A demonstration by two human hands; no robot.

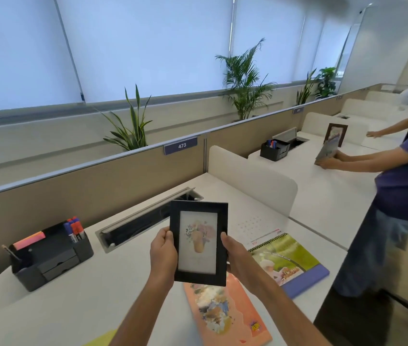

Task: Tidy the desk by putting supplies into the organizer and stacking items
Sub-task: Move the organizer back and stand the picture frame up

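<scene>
My black organizer (53, 255) holds markers (74, 228) and sticky notes (29, 240). My left hand (163, 253) and right hand (232, 255) grip the picture frame (199, 243) by its sides, fingers curled round it.

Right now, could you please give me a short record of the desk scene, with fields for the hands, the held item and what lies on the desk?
held item: black picture frame, upright, lifted above the desk
left hand: left hand grips the frame's left edge
right hand: right hand grips its right edge
organizer: black organizer at left, holding markers and sticky notes
on desk: orange book, spiral calendar
</scene>
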